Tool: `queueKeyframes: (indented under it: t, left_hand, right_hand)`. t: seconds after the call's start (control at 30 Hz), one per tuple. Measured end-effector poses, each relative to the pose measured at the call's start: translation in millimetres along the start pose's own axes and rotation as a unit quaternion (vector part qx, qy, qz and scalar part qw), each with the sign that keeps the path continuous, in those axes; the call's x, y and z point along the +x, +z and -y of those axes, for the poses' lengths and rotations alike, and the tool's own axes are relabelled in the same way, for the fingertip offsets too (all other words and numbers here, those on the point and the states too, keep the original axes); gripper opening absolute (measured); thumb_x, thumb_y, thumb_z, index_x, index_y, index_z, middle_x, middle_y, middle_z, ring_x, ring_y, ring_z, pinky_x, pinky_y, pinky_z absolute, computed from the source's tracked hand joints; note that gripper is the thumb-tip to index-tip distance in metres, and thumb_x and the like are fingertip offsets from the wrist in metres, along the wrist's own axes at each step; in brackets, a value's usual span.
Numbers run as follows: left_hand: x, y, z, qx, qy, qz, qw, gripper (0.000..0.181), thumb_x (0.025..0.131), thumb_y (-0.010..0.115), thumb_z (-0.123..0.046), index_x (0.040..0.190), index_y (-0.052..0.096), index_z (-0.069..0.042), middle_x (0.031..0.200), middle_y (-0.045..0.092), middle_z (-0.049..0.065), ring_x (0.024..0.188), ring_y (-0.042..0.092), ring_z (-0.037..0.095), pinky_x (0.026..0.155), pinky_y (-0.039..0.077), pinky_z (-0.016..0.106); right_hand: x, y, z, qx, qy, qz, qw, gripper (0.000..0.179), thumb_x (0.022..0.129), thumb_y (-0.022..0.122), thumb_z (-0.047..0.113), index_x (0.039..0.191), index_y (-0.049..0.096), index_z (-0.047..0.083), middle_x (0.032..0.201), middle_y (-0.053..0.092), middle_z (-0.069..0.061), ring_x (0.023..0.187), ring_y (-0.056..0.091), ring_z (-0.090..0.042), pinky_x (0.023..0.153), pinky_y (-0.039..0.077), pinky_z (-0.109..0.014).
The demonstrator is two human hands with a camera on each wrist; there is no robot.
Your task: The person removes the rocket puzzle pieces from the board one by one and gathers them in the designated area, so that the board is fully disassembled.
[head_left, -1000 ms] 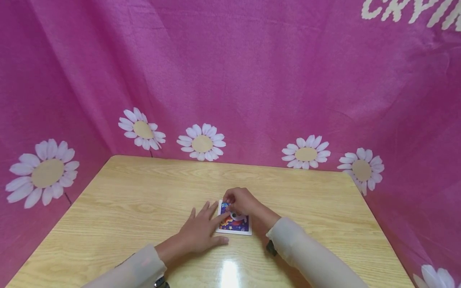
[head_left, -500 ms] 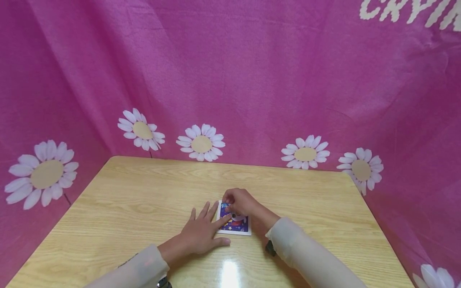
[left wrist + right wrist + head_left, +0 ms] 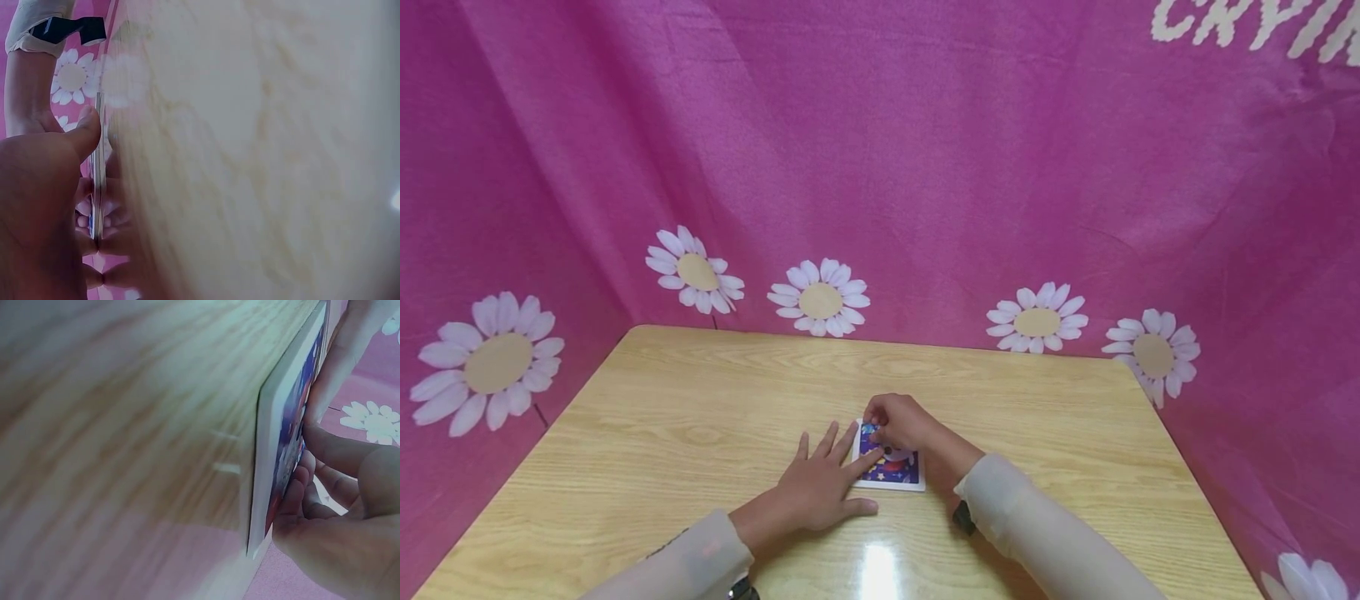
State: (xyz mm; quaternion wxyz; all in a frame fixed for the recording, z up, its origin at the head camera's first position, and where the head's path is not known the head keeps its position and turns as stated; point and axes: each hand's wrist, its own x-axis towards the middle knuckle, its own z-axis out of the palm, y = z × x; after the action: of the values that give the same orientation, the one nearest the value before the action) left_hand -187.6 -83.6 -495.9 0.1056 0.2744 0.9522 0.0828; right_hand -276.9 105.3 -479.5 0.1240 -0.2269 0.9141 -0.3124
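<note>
A small square picture board (image 3: 891, 477) with a white border and a purple starry print lies flat on the table. My left hand (image 3: 820, 487) rests spread to its left, one straight finger reaching onto the print and the thumb just off the near edge. Bent over the board's far part, my right hand (image 3: 904, 422) has its fingers curled and their tips on the print. In the right wrist view the thumb and fingers of that hand (image 3: 340, 544) touch the board's face, beside its raised pale rim (image 3: 265, 425). Whether they pinch a small piece, I cannot tell.
The light wooden table (image 3: 700, 392) reflects a bright glare spot near its front. Behind and on both sides hangs a pink cloth (image 3: 925, 167) with printed daisies, close against the table's edges. Dark straps (image 3: 964, 517) show at both wrists.
Hardly anything differs. The left hand has shifted very slightly rightward over the board, and the right fingers stay at the same part of the print.
</note>
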Motion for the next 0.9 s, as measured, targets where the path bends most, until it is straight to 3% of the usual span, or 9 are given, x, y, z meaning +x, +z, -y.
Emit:
queueKeyframes:
  t: [0.43, 0.57, 0.73, 0.9]
  left_hand:
    - [-1.6, -5.0, -1.4, -0.002, 0.0, 0.012, 0.9999, 0.08, 0.095, 0.042, -0.078, 0.163, 0.028, -0.039, 0.173, 0.01, 0.013, 0.157, 0.009, 0.044, 0.116, 0.012, 0.076]
    - [2.3, -3.7, -2.4, -0.004, -0.009, 0.002, 1.0, 0.081, 0.093, 0.041, -0.081, 0.162, 0.031, -0.041, 0.173, 0.014, 0.013, 0.157, 0.012, 0.044, 0.116, 0.012, 0.076]
    - [8.6, -0.5, -7.8, 0.022, -0.022, -0.012, 0.9994, 0.085, 0.09, 0.038, -0.086, 0.161, 0.034, -0.04, 0.17, 0.022, 0.015, 0.155, 0.018, 0.046, 0.115, 0.014, 0.077]
    - [12.2, 0.5, -17.9, 0.047, -0.043, -0.011, 0.9979, 0.088, 0.089, 0.036, -0.087, 0.161, 0.038, -0.035, 0.169, 0.024, 0.018, 0.154, 0.021, 0.048, 0.115, 0.016, 0.076]
  right_hand:
    - [1.0, -4.6, 2.8, 0.008, 0.02, 0.016, 0.9996, 0.016, 0.087, 0.079, 0.0, 0.093, 0.071, 0.012, 0.088, 0.066, 0.001, 0.084, 0.059, -0.015, 0.078, 0.052, -0.032]
    - [0.4, -5.5, 3.0, 0.022, 0.023, 0.02, 0.9993, 0.016, 0.088, 0.078, -0.001, 0.093, 0.07, 0.012, 0.089, 0.065, 0.0, 0.082, 0.059, -0.015, 0.069, 0.052, -0.028]
    - [-0.1, -5.4, 1.6, 0.055, 0.024, 0.028, 0.9978, 0.017, 0.088, 0.076, -0.006, 0.094, 0.069, 0.008, 0.088, 0.064, -0.003, 0.069, 0.059, -0.015, 0.053, 0.051, -0.025]
    - [0.1, -4.7, 0.6, 0.067, 0.024, 0.03, 0.997, 0.017, 0.086, 0.076, -0.007, 0.094, 0.069, 0.006, 0.085, 0.063, -0.002, 0.058, 0.057, -0.012, 0.048, 0.049, -0.022]
